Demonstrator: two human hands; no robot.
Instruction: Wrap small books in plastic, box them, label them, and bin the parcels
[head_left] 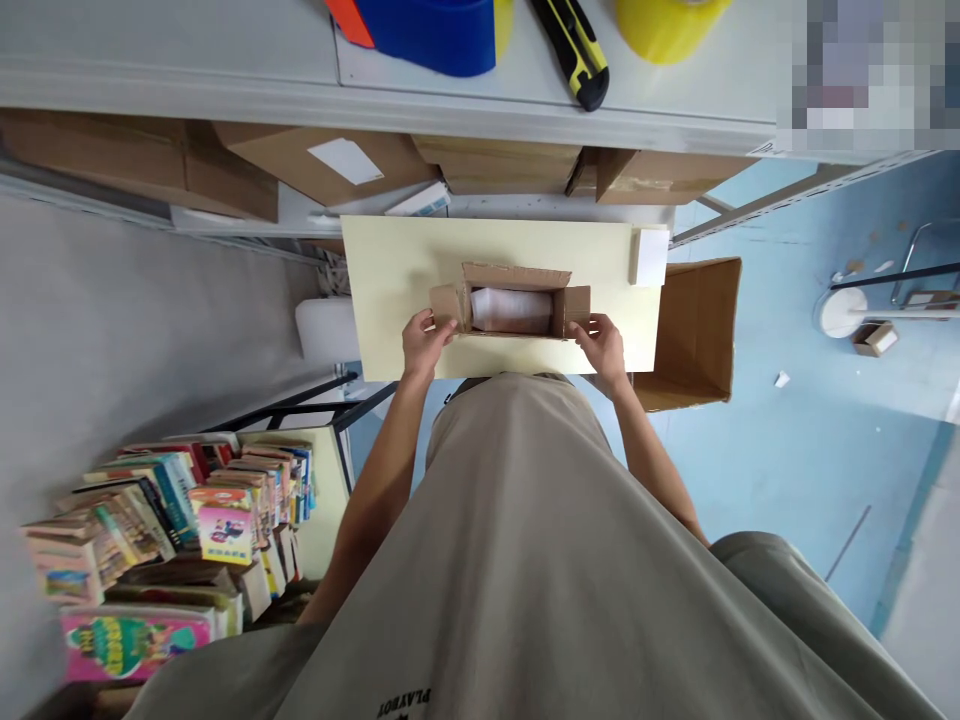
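Cream table point(390, 300) below, the left hand point(426, 345) pinches the left flap point(445, 304) of an open cardboard box point(517, 275) midway along the table; the right hand point(602, 347) grips the right flap point(577, 301); farther right is a larger carton point(697, 335).

A loose, grey-olive shirt point(517, 540) fills the lower middle of the frame, its wide short sleeves point(780, 590) at lower left and right. Small, upside-down black lettering point(405, 699) sits at the bottom edge, left of centre. Both hands point(427, 348) are bare.
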